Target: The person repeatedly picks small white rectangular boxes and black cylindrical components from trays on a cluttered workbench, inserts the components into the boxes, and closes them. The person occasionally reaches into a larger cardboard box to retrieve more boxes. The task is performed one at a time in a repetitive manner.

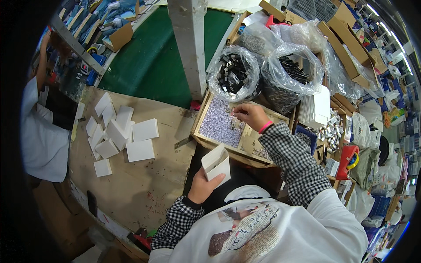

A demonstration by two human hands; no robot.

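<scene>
My left hand (201,189) is closed around a small white box (218,165), which is tilted with its open end up. My right hand (254,115) is over a shallow wooden tray (255,160), its thumb and fingertips pinched together. Whatever is between those fingertips is too small to make out. Beneath and beside them, tiny pale purple pieces (215,123) fill the tray's left compartment. The compartment on the right holds a few small pieces near its front edge.
Several white boxes (117,135) lie in a loose pile on the brown tabletop (153,179) at left. Behind the tray, clear bags hold black parts (231,72) and dark thin pieces (294,70). A grey post (188,48) rises by the green surface (144,61). Another person (44,131) is at far left.
</scene>
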